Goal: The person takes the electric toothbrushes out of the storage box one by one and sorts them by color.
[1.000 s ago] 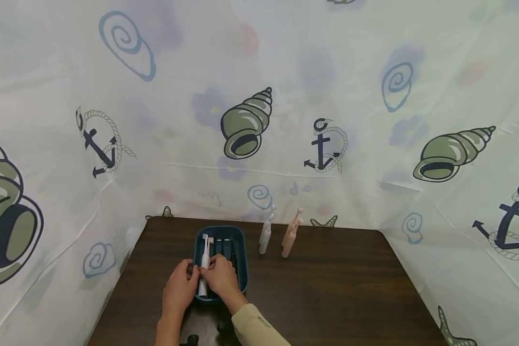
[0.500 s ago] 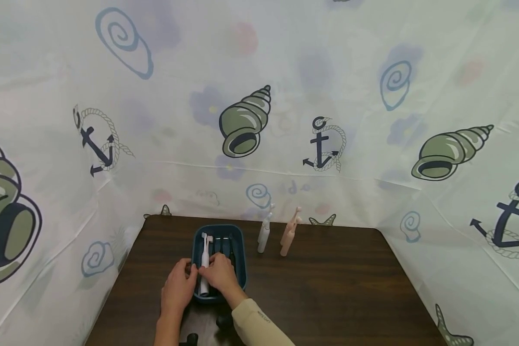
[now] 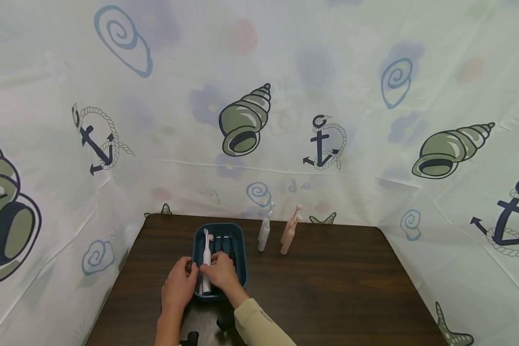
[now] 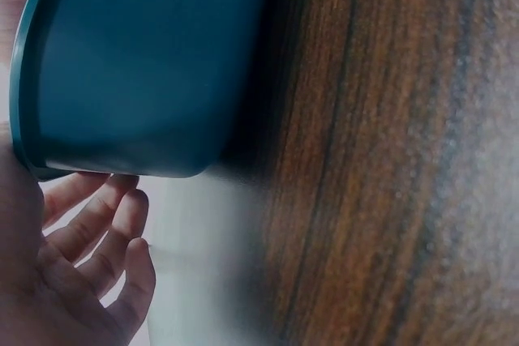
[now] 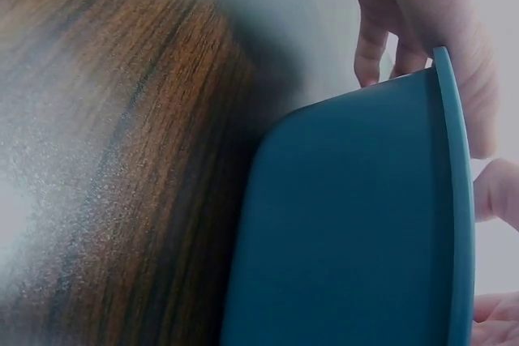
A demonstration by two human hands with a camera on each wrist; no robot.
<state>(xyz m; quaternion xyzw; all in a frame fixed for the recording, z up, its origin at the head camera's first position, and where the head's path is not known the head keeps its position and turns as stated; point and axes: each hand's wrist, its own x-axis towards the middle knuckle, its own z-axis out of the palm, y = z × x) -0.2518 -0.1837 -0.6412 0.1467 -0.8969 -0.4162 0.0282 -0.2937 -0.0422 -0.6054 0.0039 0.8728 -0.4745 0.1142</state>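
Note:
A white electric toothbrush (image 3: 206,257) lies lengthwise in the left part of a dark teal tray (image 3: 244,269). My right hand (image 3: 224,275) reaches over the tray and pinches its handle between thumb and fingers. At the tray's left side is my left hand (image 3: 179,286), its thumb tip inside the rim near the handle. In the left wrist view its fingers (image 4: 117,237) hang relaxed along the outer wall. A pale pink brush head (image 3: 211,237) shows beside the white one. Dark slim brushes (image 3: 232,252) lie farther right in the tray, partly covered by my right hand.
Behind the tray to the right, white electric toothbrushes (image 3: 264,236) and pink electric toothbrushes (image 3: 288,239) stand upright on the dark wooden table (image 3: 328,288). A patterned curtain (image 3: 285,72) surrounds the table's back and sides. Black wrist gear (image 3: 226,322) hangs below the right forearm.
The white toothbrush has shifted slightly right, its head now overlapping the pink one. My right hand moved a little with it; the left hand stays at the tray's left side.

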